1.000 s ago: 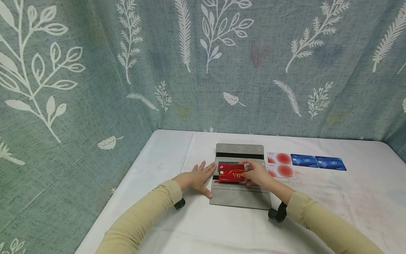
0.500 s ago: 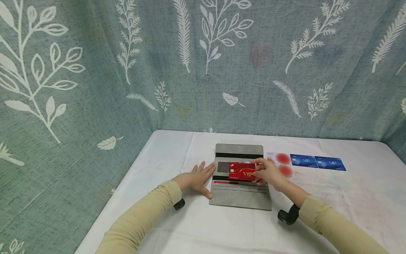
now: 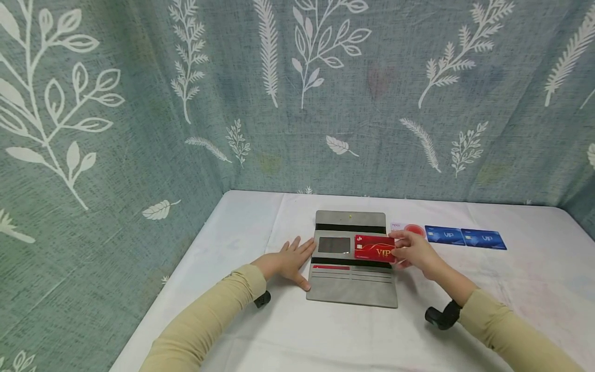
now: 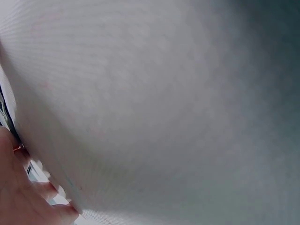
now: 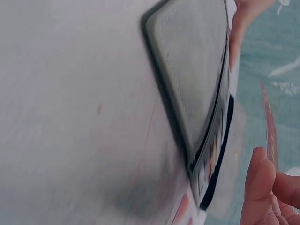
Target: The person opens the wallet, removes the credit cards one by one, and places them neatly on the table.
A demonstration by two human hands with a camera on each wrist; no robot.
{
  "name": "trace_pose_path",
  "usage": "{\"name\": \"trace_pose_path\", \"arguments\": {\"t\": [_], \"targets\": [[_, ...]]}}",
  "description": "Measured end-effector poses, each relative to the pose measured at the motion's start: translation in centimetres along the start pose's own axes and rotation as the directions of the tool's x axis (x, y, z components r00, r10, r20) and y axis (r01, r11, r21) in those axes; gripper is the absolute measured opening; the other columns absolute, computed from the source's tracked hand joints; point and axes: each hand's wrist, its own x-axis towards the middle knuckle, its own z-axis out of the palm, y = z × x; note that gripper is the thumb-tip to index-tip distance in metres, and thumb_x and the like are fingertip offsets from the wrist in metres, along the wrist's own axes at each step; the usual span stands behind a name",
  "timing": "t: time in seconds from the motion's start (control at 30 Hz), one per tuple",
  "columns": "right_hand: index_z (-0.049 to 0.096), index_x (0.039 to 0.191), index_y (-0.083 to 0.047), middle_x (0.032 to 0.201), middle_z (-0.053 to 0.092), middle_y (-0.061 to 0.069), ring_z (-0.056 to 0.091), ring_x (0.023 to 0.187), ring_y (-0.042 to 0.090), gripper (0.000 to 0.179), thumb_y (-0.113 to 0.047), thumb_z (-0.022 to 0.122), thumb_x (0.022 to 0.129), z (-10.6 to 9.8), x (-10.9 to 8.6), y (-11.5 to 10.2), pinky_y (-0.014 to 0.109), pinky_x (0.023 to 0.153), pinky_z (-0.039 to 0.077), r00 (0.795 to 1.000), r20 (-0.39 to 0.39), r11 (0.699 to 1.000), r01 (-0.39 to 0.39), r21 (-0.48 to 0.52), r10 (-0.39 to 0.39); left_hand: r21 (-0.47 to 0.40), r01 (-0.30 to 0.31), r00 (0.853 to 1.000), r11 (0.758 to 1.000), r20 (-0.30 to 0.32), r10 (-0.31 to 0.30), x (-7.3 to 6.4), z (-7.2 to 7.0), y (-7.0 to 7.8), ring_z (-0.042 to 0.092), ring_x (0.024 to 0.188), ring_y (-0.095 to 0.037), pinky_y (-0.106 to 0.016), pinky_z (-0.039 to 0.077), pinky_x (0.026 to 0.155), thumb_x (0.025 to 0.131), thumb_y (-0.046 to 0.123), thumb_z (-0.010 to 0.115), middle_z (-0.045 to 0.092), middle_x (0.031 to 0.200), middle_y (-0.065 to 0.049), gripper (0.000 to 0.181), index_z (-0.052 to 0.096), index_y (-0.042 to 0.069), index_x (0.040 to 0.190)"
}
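Note:
My right hand (image 3: 417,254) pinches a red VIP card (image 3: 372,248) by its right edge, over the right side of an unfolded grey wallet (image 3: 353,293). In the right wrist view this card (image 5: 270,124) appears nearly edge-on between thumb and fingers, raised above the wallet. My left hand (image 3: 292,263) lies flat with spread fingers, its fingertips and thumb at the wallet's left edge. A thin red strip of another card (image 3: 331,267) shows in the wallet's upper left slot. Above that slot is a dark window pocket (image 3: 334,245). The left wrist view is mostly blurred cloth.
Right of the wallet lies a white card with a red circle (image 3: 413,230); a second such card is mostly hidden by my right hand. Two blue VIP cards (image 3: 444,235) lie side by side farther right. A leaf-patterned curtain (image 3: 297,103) stands behind the white-covered table (image 3: 279,336).
My right hand has carried the red VIP card rightward across the wallet, uncovering the dark window pocket. The left hand and the wallet have stayed put.

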Motion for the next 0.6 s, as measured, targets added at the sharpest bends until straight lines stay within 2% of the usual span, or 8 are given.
{"name": "trace_pose_path", "arguments": {"t": [0.27, 0.37, 0.47, 0.6], "targets": [[0.034, 0.135, 0.005, 0.109, 0.053, 0.022, 0.058, 0.072, 0.014, 0.051, -0.006, 0.055, 0.090, -2.4, -0.9, 0.5, 0.030, 0.063, 0.055, 0.999, -0.046, 1.000, -0.021, -0.009, 0.021, -0.008, -0.002, 1.000, 1.000, -0.002, 0.002, 0.0, 0.1, -0.1, -0.003, 0.139, -0.037, -0.053, 0.006, 0.110, 0.066, 0.059, 0.070, -0.002, 0.155, -0.003, 0.116, 0.004, 0.010, 0.148], [0.033, 0.136, 0.004, 0.114, 0.050, 0.025, 0.057, 0.081, 0.019, 0.051, -0.007, 0.053, 0.091, -3.1, -1.3, 0.7, 0.031, 0.065, 0.055, 0.998, -0.054, 0.999, -0.036, -0.010, 0.036, -0.003, -0.004, 1.000, 1.000, -0.002, 0.004, 0.0, 0.2, -0.2, -0.004, 0.139, -0.037, -0.053, 0.006, 0.110, 0.066, 0.060, 0.069, -0.003, 0.155, -0.002, 0.116, 0.003, 0.011, 0.148], [0.032, 0.137, 0.004, 0.112, 0.048, 0.023, 0.054, 0.092, 0.026, 0.051, -0.007, 0.053, 0.091, -3.7, -1.6, 1.0, 0.031, 0.066, 0.055, 0.998, -0.057, 0.999, -0.041, -0.024, 0.039, -0.008, -0.008, 1.000, 1.000, -0.008, 0.008, 0.0, 0.1, -0.3, -0.003, 0.139, -0.037, -0.053, 0.006, 0.110, 0.067, 0.059, 0.069, -0.003, 0.155, -0.003, 0.116, 0.004, 0.010, 0.148], [0.030, 0.138, 0.005, 0.104, 0.050, 0.016, 0.058, 0.084, 0.019, 0.053, -0.004, 0.053, 0.091, -4.7, -1.9, 1.5, 0.031, 0.065, 0.055, 0.998, -0.055, 0.999, -0.043, -0.021, 0.042, -0.010, -0.016, 1.000, 1.000, -0.009, 0.016, -0.2, 0.1, -0.2, -0.002, 0.139, -0.038, -0.054, 0.007, 0.110, 0.067, 0.058, 0.070, -0.002, 0.155, -0.004, 0.115, 0.004, 0.009, 0.148]]}}
